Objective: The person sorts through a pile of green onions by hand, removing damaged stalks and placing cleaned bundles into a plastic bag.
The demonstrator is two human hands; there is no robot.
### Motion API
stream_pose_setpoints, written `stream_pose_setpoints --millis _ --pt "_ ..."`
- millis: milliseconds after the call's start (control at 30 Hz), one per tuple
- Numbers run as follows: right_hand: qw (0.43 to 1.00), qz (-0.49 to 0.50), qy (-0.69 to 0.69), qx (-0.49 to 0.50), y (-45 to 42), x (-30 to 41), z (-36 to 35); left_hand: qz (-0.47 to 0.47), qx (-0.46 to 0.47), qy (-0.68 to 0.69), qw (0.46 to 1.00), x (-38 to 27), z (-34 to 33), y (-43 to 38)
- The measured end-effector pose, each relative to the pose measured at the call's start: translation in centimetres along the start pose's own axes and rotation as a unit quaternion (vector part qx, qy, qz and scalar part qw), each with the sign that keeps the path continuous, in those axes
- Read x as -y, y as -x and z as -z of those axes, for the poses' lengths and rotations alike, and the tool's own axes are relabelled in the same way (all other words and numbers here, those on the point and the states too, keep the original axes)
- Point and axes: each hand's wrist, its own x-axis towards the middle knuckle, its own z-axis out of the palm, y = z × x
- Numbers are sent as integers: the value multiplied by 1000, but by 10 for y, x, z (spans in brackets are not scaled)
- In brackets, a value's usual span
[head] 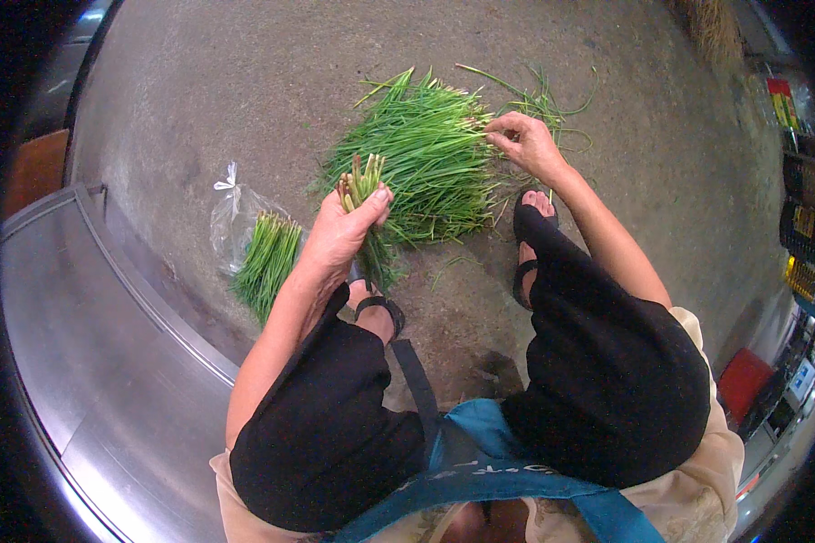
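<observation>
My left hand (345, 227) is closed around a bunch of garlic chives (361, 178), its pale cut ends pointing up and the green leaves hanging below my fist. A large loose pile of garlic chives (428, 153) lies on the concrete floor in front of me. At the right edge of that pile, my right hand (524, 144) pinches pale stem ends between thumb and forefinger. To the left, a smaller, neatly aligned bundle of chives (268, 261) rests against a clear plastic bag (234, 217) with a knotted top.
Stray leaves (550, 102) are scattered right of the pile. My sandalled feet (535, 217) flank the floor before me. A stainless steel counter (122, 339) curves along the left. Dry broom bristles (712, 27) show at top right, and packaged goods (805, 224) line the right rim.
</observation>
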Motion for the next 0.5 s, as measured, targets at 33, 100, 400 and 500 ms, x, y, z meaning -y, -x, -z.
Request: stream_pose_setpoints --millis 33,100,400,500 --pt "1000 14 6 -5 0 -1 1 0 0 -2 1000 0 0 -1" --pt "999 30 -2 -19 0 4 3 -4 0 -2 1000 0 0 0" --pt "990 -11 -118 -72 14 41 46 -6 -1 14 1000 0 1 0" --pt "975 -41 -211 -63 20 48 71 0 12 12 1000 -5 0 3"
